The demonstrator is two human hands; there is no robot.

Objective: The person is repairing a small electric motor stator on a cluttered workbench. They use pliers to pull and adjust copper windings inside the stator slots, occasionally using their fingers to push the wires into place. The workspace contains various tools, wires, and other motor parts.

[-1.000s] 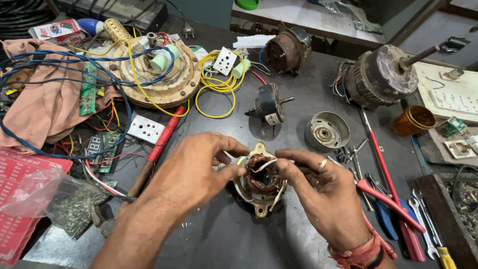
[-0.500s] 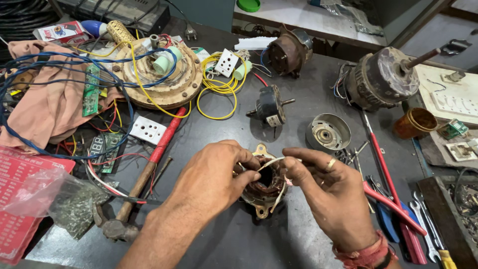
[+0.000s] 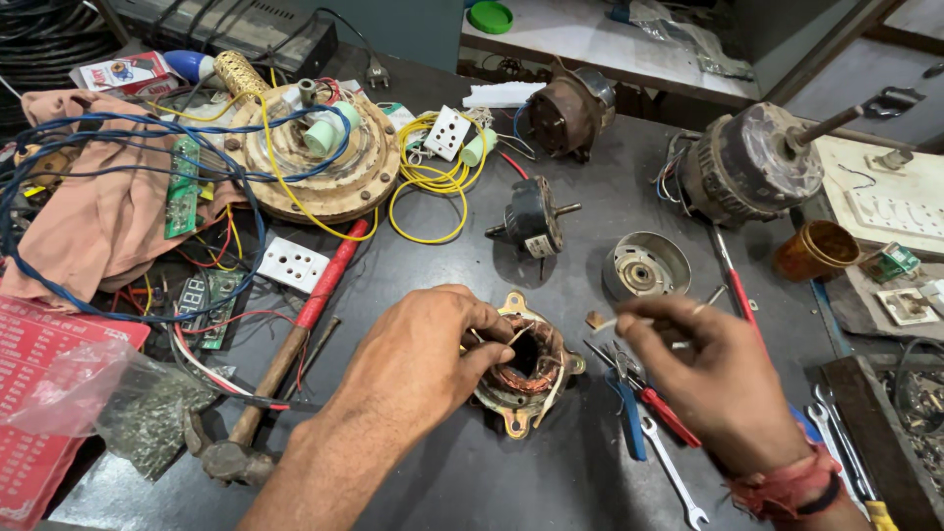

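A small motor stator (image 3: 526, 379) with copper windings and a brass-coloured frame lies on the dark bench. My left hand (image 3: 423, 364) rests on its left side, with the fingers pinching at the winding by the centre hole. My right hand (image 3: 708, 379) is to the right of the stator and off it. Between thumb and fingers it pinches a thin pale strip (image 3: 615, 322) that points left toward the stator. A ring is on one right finger and red thread is around the wrist.
A red-handled hammer (image 3: 295, 344) lies left of my arm. Pliers (image 3: 639, 403) and a wrench (image 3: 674, 477) lie under my right hand. Behind are a round metal end cap (image 3: 644, 265), a small black motor (image 3: 531, 221), a large motor (image 3: 747, 167) and a fan winding (image 3: 315, 157) with yellow wire.
My right hand has left the stator and drawn to the right with the thin strip pinched in it. My left hand stays on the stator.
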